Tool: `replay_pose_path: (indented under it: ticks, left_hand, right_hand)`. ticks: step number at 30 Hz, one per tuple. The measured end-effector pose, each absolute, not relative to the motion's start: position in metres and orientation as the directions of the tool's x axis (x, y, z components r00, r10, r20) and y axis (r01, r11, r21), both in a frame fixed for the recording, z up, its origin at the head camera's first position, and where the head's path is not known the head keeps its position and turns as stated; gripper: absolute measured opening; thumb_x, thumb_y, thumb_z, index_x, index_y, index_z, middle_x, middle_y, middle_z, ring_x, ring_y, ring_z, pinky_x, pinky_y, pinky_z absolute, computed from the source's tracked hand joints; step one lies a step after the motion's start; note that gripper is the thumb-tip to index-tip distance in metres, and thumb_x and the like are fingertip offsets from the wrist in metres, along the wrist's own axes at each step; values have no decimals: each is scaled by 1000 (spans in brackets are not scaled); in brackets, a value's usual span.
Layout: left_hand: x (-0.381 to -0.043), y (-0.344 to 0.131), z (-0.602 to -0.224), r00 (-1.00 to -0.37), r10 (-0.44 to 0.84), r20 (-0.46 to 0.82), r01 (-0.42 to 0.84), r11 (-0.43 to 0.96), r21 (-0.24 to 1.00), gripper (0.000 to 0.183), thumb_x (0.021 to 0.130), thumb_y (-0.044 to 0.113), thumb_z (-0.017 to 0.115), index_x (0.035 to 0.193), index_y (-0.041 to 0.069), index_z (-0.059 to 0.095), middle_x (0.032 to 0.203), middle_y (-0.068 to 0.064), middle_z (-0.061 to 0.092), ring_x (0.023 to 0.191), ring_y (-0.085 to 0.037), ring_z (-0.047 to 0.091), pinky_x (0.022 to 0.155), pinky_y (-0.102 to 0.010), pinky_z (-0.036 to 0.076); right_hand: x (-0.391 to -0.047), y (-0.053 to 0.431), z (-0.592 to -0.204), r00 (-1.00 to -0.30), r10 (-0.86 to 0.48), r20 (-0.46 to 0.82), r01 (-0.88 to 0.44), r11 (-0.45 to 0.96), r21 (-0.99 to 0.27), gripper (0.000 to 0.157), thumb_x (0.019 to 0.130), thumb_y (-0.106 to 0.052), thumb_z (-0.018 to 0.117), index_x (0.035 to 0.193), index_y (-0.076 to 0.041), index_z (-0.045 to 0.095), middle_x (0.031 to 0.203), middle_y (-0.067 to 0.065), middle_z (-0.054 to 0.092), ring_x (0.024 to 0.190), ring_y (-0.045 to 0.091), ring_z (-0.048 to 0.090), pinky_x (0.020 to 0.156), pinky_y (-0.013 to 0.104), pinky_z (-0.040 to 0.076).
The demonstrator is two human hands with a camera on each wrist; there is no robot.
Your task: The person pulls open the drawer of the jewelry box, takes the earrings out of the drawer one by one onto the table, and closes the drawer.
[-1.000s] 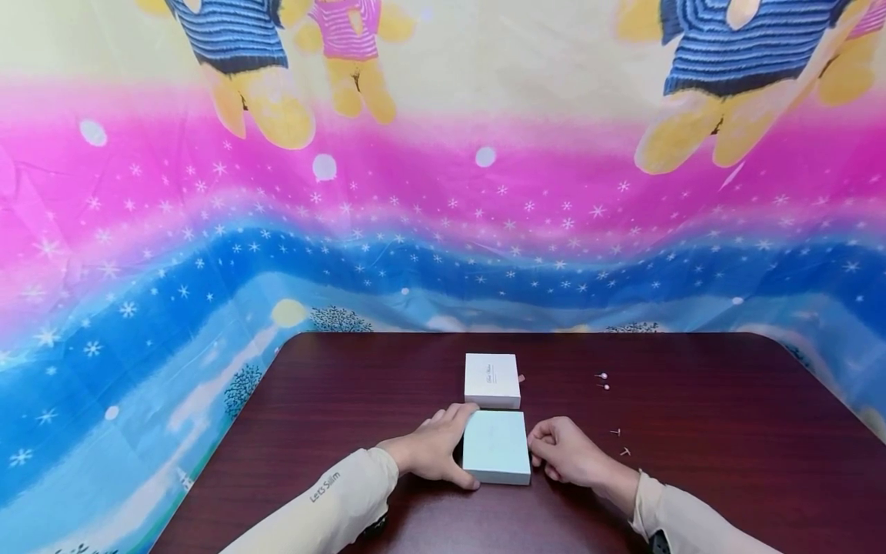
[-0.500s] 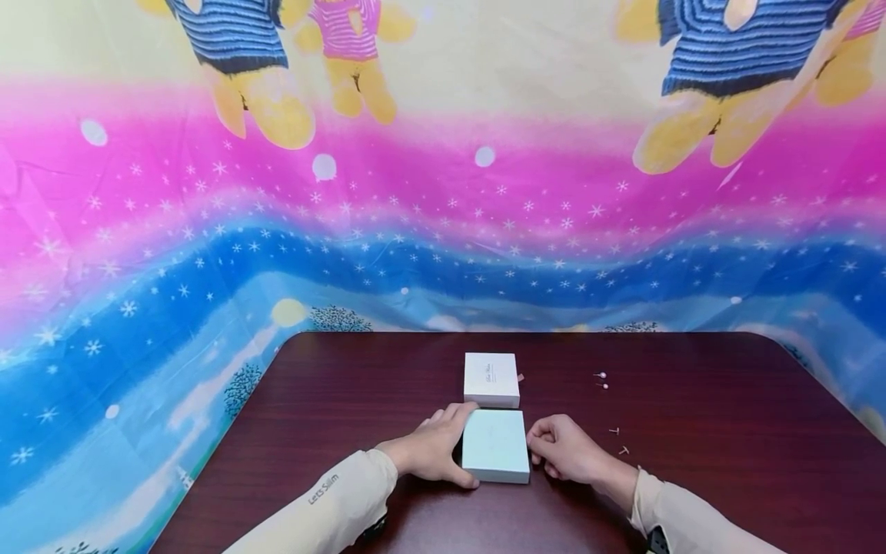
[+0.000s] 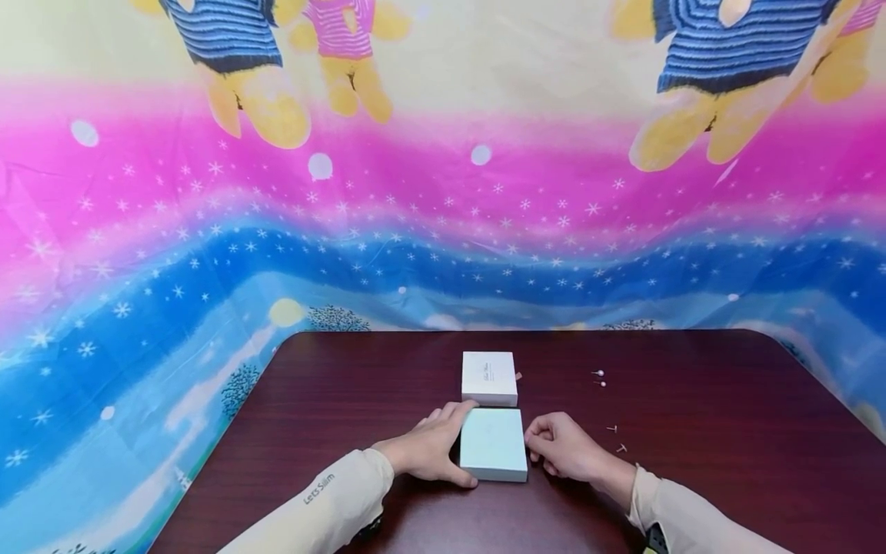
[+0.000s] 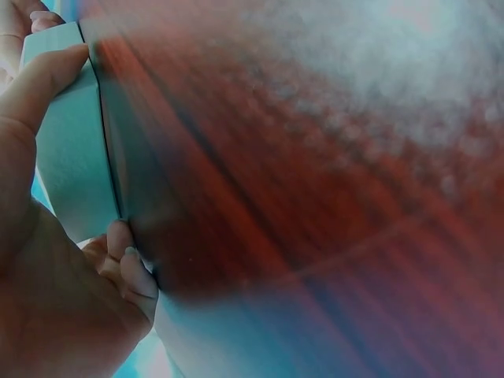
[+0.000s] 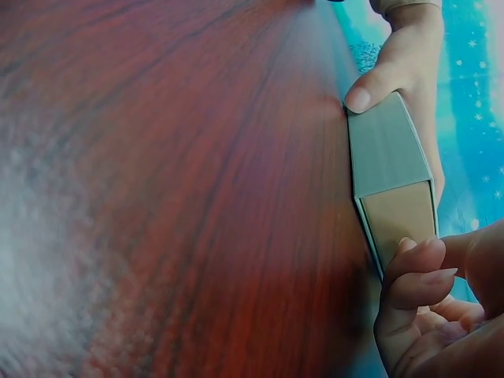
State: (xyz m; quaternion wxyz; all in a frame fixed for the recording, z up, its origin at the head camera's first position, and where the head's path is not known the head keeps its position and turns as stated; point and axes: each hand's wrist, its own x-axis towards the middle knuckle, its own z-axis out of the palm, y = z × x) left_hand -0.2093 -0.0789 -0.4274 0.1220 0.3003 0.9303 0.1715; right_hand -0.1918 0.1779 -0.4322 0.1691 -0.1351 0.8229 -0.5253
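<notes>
A pale green drawer box [image 3: 493, 442] lies flat on the dark wood table, its tan drawer end [image 5: 398, 213] facing right. My left hand [image 3: 429, 450] grips the box from the left, thumb at the front side and fingers at the back corner. The left wrist view shows that thumb [image 4: 59, 71] against the green sleeve. At the right side, my right hand [image 3: 564, 446] has its fingers curled, with thumb and fingertips pinching close at the drawer end. What sits between those fingertips is hidden. The drawer appears level with the sleeve.
Behind the green box stands a white box [image 3: 487, 377] with small print and a ribbon tab [image 3: 518, 376] on its right. Two pearl-headed studs [image 3: 601, 373] and two small T-shaped studs [image 3: 612, 428] lie to the right. A printed cloth [image 3: 443, 192] hangs behind the table.
</notes>
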Motion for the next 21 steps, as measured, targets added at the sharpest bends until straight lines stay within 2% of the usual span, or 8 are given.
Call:
replay_pose_path:
  ticks: [10,21]
  left_hand:
    - [-207,-80,-424,-785,605,-136,512,756,408,110,68,58,79,153,24,17,144,-1,40,121,-17,43,102,-36,39]
    - [-206,-83,-422,-787,595,-163,477,755,450,108,70,65,74,153,27,16,149,-2,35,132,-19,40,108,-45,37]
  right_hand:
    - [-192,179,-431,-910,-389,-144,-43,434,-900,20,98,-13,52,88,2,62,66,3,60,42,7,44,39,19,34]
    - [-194,184,-431,-922,-353,-160,-16,447,-894,20,97,-17,55,93,0,66,67,4,60,44,9,45,41,21,36]
